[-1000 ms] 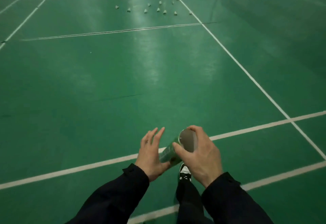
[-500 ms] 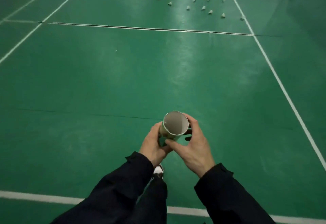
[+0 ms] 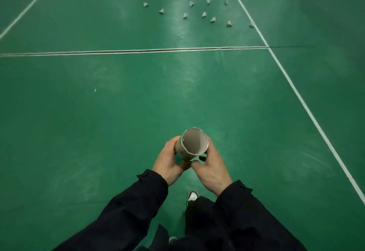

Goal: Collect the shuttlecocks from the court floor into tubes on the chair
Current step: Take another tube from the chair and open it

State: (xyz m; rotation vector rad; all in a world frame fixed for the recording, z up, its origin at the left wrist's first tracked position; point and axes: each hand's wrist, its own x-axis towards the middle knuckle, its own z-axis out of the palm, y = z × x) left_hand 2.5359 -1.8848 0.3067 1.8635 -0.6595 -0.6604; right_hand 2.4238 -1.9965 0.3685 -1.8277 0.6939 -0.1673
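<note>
Closer now, the shuttlecocks [image 3: 204,14] sit well ahead beside the white sideline [image 3: 296,92]; I count about fourteen, far ones blurred. Both hands grip one open tube [image 3: 194,142]: left hand [image 3: 169,160] and right hand [image 3: 213,165] wrapped around it, its lower end hidden.

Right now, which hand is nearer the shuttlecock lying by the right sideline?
Right. The right hand grips the tube on the side toward that shuttlecock; the left hand holds its other side.
</note>
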